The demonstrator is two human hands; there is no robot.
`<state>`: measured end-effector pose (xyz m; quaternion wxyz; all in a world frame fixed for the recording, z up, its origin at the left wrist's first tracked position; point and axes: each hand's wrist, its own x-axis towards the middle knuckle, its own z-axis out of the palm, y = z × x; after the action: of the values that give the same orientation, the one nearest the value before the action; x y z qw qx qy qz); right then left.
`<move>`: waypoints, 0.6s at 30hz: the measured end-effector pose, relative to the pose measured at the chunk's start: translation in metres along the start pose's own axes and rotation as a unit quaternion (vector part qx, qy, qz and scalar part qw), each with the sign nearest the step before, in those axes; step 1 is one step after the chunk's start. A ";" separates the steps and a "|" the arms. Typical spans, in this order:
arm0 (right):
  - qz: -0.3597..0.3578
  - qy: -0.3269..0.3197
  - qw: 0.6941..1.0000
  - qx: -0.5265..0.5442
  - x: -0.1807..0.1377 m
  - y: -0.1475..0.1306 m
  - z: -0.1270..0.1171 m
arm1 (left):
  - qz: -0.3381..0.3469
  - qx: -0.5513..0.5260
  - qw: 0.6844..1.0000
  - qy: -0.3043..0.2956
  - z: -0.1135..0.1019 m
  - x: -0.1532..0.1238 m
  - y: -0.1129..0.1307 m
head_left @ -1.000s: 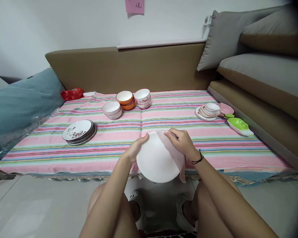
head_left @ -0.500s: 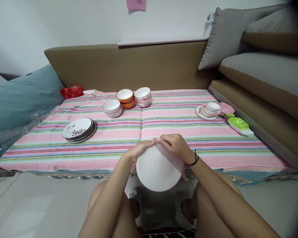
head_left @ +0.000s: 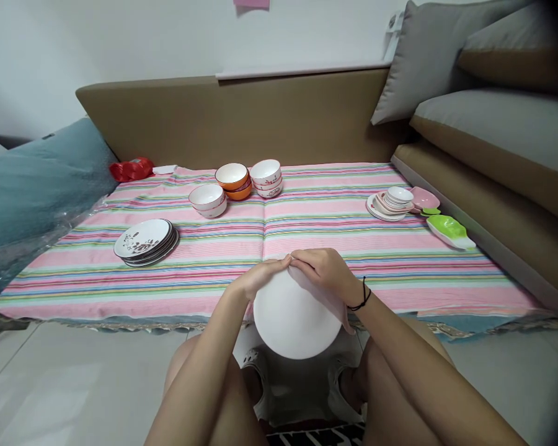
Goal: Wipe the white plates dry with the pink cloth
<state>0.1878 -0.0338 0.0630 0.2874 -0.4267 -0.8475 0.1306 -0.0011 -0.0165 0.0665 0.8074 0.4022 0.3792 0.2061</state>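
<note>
Light: indoor, soft and moderately bright, spread evenly over the striped cloth (head_left: 214, 282). Plate (head_left: 297, 322): showed white with faint grey shading. Green dish (head_left: 447, 227): carried small glints. Floor (head_left: 134, 371): bore whitish glare at near left; a dim shadow lay between the shoes (head_left: 254, 359). Cushions (head_left: 502, 127) at right: were stretched by wide-angle distortion. Right edge: faded to blurred black. Middle: was fairly sharp.
</note>
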 end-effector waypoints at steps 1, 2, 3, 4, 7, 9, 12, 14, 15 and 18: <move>0.013 0.007 1.000 -0.001 0.001 0.000 -0.001 | 0.009 -0.005 1.000 0.000 0.000 0.000 0.002; 0.028 0.019 0.999 -0.003 0.002 0.000 -0.002 | 0.017 -0.009 1.000 0.002 0.001 0.000 0.003; 0.044 0.032 0.998 -0.005 0.003 0.001 -0.003 | 0.022 -0.014 1.000 0.006 0.001 -0.001 0.005; 0.062 0.049 0.997 -0.006 0.003 0.003 -0.004 | 0.022 -0.023 0.999 0.011 0.000 -0.001 0.007; 0.117 0.104 0.988 0.009 0.003 0.011 -0.010 | 0.017 -0.077 0.996 0.036 -0.002 -0.002 0.011; 0.153 0.134 0.979 0.032 0.001 0.018 -0.013 | 0.048 -0.118 0.990 0.055 -0.004 -0.002 0.013; 0.191 0.171 0.964 0.067 -0.001 0.026 -0.015 | 0.133 -0.169 0.973 0.089 -0.007 -0.001 0.014; 0.203 0.181 0.958 0.092 -0.002 0.029 -0.013 | 0.176 -0.199 0.957 0.117 -0.009 0.000 0.016; 0.205 0.181 0.956 0.105 -0.003 0.029 -0.012 | 0.189 -0.210 0.950 0.130 -0.010 0.000 0.017; 0.202 0.174 0.955 0.131 -0.005 0.026 -0.010 | 0.206 -0.218 0.942 0.152 -0.014 -0.002 0.020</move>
<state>0.2126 -0.0222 0.0574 0.4510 -0.5637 -0.6562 0.2196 -0.0143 0.0012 0.0779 0.7480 0.2495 0.3526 0.5040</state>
